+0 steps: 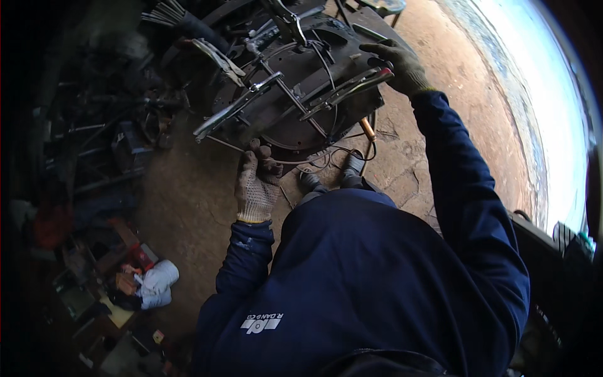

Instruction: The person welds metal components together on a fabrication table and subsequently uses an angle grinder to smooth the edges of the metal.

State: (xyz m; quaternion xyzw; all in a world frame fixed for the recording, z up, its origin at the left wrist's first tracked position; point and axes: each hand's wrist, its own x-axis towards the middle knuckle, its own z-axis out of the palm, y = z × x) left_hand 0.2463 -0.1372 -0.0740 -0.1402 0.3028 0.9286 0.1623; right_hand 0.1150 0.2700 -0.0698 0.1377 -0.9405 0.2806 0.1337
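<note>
A dark, round-edged metal workpiece (286, 135) lies on a work stand in front of me, crossed by thin bars. Long-handled metal locking clamps sit around it: a left clamp (235, 108), a right clamp (342, 95) and a far clamp (287, 24). My left hand (259, 185), in a dotted knit glove, is at the near left edge with its fingers curled; what they hold is hidden. A thin rod runs up to these fingers. My right hand (402, 66), in a dark glove, lies over the far right edge, fingers stretched out, beside the right clamp's handle end.
An orange-brown handle (368, 129) with a cable hangs at the stand's right side. A bundle of thin rods (166, 14) and light gloves (217, 60) are at the back left. Dark metal clutter fills the left. A white cloth bundle (158, 283) lies lower left. Cable loops lie near my feet.
</note>
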